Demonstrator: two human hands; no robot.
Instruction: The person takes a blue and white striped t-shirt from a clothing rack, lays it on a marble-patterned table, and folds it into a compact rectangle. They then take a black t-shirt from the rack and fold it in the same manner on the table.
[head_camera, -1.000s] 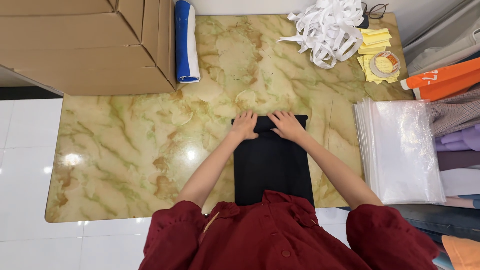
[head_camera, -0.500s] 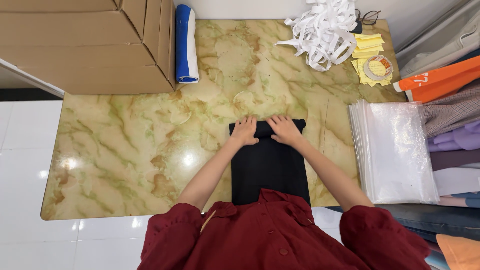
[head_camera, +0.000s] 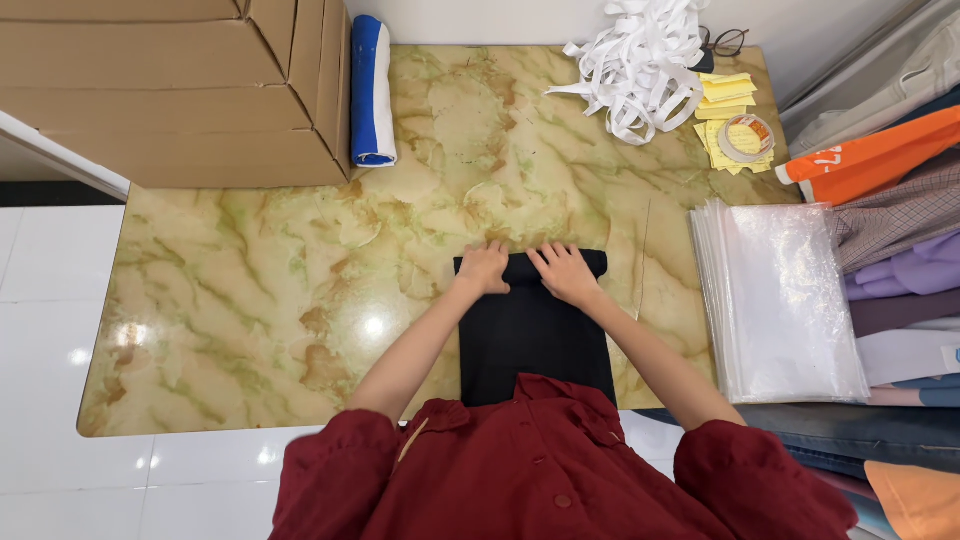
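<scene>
A black folded garment (head_camera: 535, 340) lies on the marble-patterned table (head_camera: 260, 290), reaching from the middle to the near edge. Its far end is rolled or folded over into a thick band. My left hand (head_camera: 484, 268) grips the left part of that band, fingers curled over it. My right hand (head_camera: 565, 272) rests on the right part of the band, fingers spread across the cloth. Both forearms come out of dark red sleeves at the bottom of the view.
A stack of clear plastic bags (head_camera: 780, 300) lies right of the garment. Folded clothes (head_camera: 890, 200) pile at the far right. Cardboard boxes (head_camera: 170, 90) and a blue-and-white roll (head_camera: 372, 90) stand at the back left; white straps (head_camera: 640, 65), yellow notes and tape (head_camera: 745, 138) at the back right.
Both hands stay on the garment's far band. My right hand's fingers have spread a little wider along it. The view has shifted slightly.
</scene>
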